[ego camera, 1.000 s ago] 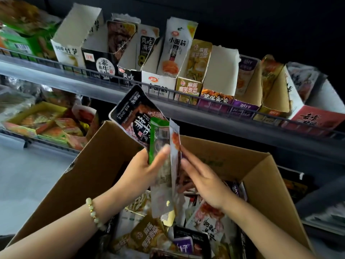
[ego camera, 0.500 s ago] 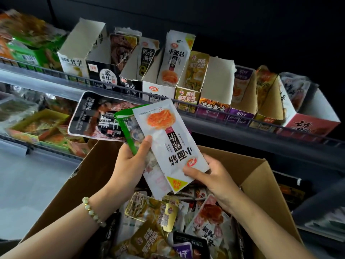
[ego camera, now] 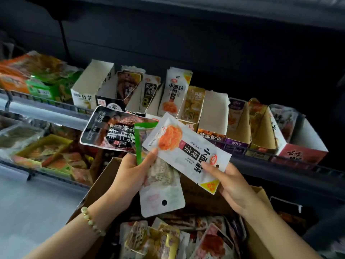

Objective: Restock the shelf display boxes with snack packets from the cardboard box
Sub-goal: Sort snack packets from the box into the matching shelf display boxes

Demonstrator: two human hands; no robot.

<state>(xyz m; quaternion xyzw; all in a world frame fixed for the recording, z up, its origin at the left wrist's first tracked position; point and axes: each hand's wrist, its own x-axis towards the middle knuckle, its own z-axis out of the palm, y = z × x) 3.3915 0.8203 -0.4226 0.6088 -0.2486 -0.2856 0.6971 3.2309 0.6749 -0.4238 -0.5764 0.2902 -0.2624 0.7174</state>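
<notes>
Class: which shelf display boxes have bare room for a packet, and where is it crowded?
Bare: the leftmost white box beside the black box, and the white box right of the yellow packets. Crowded: the cardboard box, and both hands hold packets.

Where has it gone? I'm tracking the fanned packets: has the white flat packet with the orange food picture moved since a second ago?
Yes. The white flat packet was edge-on above the brown cardboard box; it has turned face-up and risen toward the metal shelf rail.

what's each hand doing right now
Left hand: shut on a fan of packets, the black packet among them.
Right hand: shut on the white packet.
</notes>
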